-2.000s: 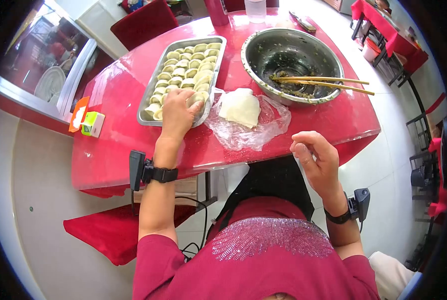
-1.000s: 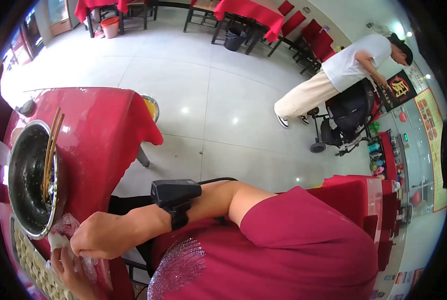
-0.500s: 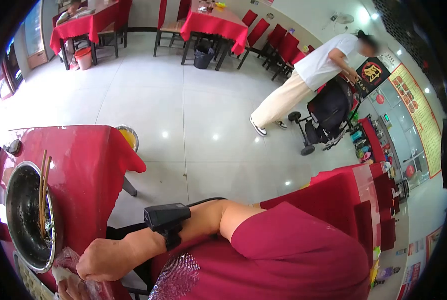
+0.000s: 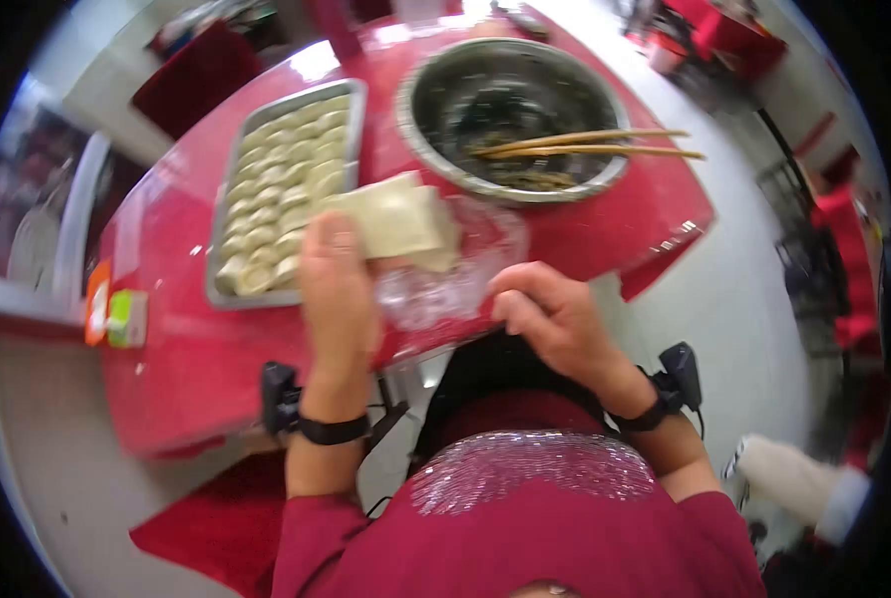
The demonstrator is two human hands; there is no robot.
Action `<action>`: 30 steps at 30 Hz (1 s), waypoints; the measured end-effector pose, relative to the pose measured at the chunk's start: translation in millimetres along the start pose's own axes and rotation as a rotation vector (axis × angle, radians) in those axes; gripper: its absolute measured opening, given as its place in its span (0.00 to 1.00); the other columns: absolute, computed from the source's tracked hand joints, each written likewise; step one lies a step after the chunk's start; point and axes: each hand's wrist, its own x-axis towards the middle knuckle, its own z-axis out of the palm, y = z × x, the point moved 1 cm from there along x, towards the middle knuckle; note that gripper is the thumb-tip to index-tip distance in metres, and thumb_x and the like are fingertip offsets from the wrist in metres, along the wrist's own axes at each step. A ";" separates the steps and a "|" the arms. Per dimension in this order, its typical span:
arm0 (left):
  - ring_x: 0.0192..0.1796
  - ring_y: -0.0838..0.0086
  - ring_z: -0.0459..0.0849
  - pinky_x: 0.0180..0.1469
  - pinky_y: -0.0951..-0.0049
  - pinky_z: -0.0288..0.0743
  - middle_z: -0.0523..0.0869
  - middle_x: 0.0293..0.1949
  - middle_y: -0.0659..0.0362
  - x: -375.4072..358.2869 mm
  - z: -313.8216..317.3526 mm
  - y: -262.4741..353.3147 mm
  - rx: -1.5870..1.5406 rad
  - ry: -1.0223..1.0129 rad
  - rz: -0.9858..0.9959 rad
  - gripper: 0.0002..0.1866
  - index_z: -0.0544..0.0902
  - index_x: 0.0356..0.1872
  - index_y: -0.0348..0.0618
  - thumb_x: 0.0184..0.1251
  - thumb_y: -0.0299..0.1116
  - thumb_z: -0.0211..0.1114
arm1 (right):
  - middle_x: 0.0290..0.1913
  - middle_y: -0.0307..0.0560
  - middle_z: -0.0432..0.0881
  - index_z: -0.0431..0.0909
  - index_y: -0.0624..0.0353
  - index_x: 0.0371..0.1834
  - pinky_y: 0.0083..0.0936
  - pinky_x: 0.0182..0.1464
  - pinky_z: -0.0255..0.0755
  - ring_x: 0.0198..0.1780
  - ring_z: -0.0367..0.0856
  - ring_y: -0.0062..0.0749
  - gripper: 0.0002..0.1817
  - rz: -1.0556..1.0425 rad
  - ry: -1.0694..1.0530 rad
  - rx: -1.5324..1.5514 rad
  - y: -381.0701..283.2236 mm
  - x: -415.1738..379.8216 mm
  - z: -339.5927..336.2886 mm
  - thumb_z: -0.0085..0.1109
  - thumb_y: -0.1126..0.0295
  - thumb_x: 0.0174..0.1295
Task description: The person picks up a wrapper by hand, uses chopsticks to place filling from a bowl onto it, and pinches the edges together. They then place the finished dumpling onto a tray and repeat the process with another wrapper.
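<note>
A stack of pale, square dough wrappers (image 4: 395,221) is gripped in my left hand (image 4: 341,284), with the thumb on top. Below and right of the stack, a crumpled clear plastic bag (image 4: 435,294) lies at the table's near edge. My right hand (image 4: 555,319) is by the bag's right side, its fingers curled in; whether they pinch anything is hidden. Left of the wrappers, rows of folded dumplings (image 4: 286,184) fill a metal tray (image 4: 356,130). A steel bowl (image 4: 415,149) behind my hands has dark food remains inside, and a pair of chopsticks (image 4: 605,143) rests across its rim.
The red-covered table (image 4: 181,369) reaches across in front of me. An orange, white and green packet (image 4: 126,319) is at its left edge. Red chairs (image 4: 196,80) stand behind. On the right, a person's pale trouser leg (image 4: 789,478) shows over the tiled floor.
My view has swung from the room down to the table. The tray and both my hands now show fully. The wrapper stack is out in my left hand, above the bag.
</note>
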 end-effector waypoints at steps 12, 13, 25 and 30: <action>0.44 0.74 0.79 0.45 0.78 0.74 0.78 0.44 0.52 -36.0 -17.6 -2.3 -0.301 -0.231 -0.126 0.19 0.67 0.49 0.30 0.56 0.20 0.60 | 0.26 0.31 0.73 0.75 0.64 0.35 0.09 0.27 0.61 0.26 0.66 0.11 0.06 0.057 0.054 0.363 -12.2 39.2 33.9 0.54 0.73 0.59; 0.42 0.75 0.80 0.43 0.79 0.75 0.79 0.42 0.53 -36.5 -18.1 -0.6 -0.256 -0.311 -0.157 0.17 0.69 0.47 0.30 0.56 0.21 0.61 | 0.25 0.32 0.72 0.75 0.64 0.35 0.10 0.27 0.62 0.26 0.66 0.11 0.05 0.026 0.023 0.300 -15.3 37.4 27.6 0.55 0.73 0.58; 0.37 0.77 0.80 0.39 0.79 0.76 0.81 0.38 0.56 -19.9 -7.4 2.0 -0.161 -0.340 -0.129 0.14 0.73 0.47 0.31 0.64 0.30 0.54 | 0.16 0.32 0.68 0.75 0.62 0.28 0.09 0.16 0.52 0.16 0.60 0.09 0.12 0.042 0.351 0.042 -17.3 27.5 -49.5 0.48 0.66 0.63; 0.39 0.74 0.81 0.39 0.77 0.78 0.80 0.40 0.55 -13.6 5.3 0.0 -0.223 -0.333 -0.025 0.15 0.70 0.50 0.32 0.64 0.27 0.54 | 0.22 0.30 0.69 0.69 0.59 0.41 0.08 0.21 0.54 0.22 0.62 0.09 0.11 -0.044 0.537 0.268 9.1 44.6 -108.1 0.55 0.66 0.60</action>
